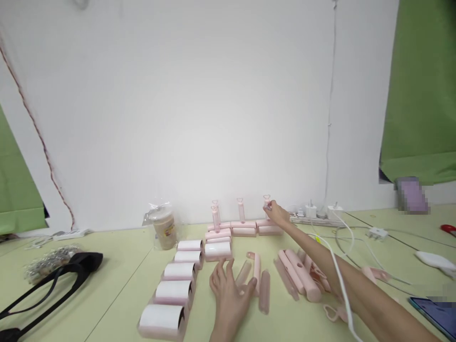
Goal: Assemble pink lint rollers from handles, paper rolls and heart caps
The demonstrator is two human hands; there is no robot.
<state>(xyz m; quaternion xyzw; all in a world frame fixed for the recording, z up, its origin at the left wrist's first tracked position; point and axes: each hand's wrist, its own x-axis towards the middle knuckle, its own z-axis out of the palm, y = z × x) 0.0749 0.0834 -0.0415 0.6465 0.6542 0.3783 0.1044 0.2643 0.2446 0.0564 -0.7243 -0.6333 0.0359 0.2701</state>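
A pink stick stands upright, heart-shaped loop on top, while slim pink pieces lie well apart from it.

On table: strap left, rolls mid-left, tubes centre, phone right.

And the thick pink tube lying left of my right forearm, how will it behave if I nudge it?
The thick pink tube will probably roll if nudged, being round, though the slimmer pink tube along its left side may block it that way. It's likely stiff, since it lies straight. Its smooth-looking surface might feel slightly slippery.
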